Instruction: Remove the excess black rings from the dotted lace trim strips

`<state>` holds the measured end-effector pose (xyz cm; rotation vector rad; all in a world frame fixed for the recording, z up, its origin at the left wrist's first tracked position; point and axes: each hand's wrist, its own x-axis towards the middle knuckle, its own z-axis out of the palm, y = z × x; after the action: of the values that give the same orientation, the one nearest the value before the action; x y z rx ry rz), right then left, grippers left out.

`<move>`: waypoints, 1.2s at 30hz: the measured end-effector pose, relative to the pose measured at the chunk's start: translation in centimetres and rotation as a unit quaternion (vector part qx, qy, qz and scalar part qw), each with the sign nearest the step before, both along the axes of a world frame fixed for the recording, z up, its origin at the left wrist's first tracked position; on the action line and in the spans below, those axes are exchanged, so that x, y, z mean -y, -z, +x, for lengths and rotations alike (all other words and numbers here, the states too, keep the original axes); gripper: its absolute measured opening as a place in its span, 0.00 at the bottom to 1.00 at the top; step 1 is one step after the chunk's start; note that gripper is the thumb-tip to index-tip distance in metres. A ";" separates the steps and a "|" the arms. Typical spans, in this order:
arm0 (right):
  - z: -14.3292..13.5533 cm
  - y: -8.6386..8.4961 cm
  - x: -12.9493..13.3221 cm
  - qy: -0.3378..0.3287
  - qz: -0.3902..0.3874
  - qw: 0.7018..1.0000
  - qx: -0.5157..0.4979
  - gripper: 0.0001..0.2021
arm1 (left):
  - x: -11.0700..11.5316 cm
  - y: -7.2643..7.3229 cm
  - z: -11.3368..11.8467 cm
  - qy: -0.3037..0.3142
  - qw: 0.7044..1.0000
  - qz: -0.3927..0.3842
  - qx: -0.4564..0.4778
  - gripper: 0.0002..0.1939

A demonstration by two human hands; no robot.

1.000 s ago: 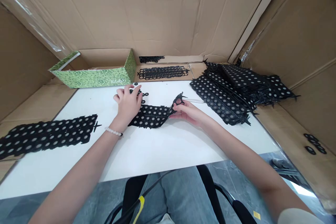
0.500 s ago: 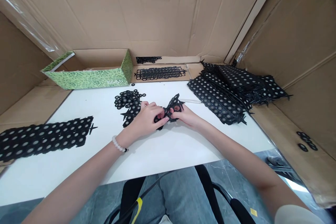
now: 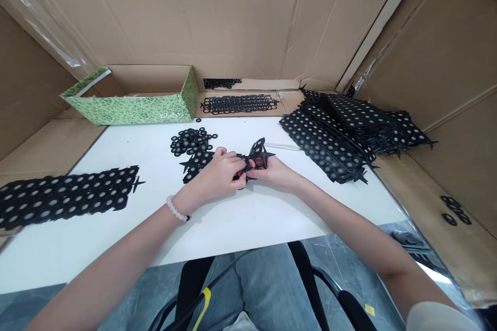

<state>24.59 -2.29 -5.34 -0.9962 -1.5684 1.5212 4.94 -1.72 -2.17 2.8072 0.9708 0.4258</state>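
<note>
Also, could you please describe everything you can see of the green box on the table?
The green box has a mottled green, glossy-looking outside and plain brown inner walls, apparently cardboard. It is open at the top and sits upright at the far left of the white table, near the tall cardboard wall. A whitish strip runs along its left rim. Its floor is mostly hidden, and neither hand touches it.

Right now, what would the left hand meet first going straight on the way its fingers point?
Probably the bunched end of the black sheet at its fingertips, then the right hand just beyond; exact depth there is unclear.
</note>
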 end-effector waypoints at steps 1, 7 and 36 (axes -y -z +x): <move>0.0 0.0 0.0 0.002 0.000 1.000 0.002 0.14 | 0.0 0.1 0.0 -0.007 1.000 0.004 0.000 0.11; 0.1 -0.3 0.2 -0.022 -0.033 0.998 -0.042 0.14 | -0.4 0.1 -0.3 -0.006 0.998 -0.057 0.025 0.10; -0.4 0.6 -1.1 0.143 -0.125 0.982 -0.011 0.08 | -6.4 2.1 -6.1 -0.444 0.884 0.085 0.118 0.14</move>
<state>24.17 -1.23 -5.91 -1.2795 -1.1767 1.5396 -1.18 4.64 -4.32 2.1669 2.1928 0.9472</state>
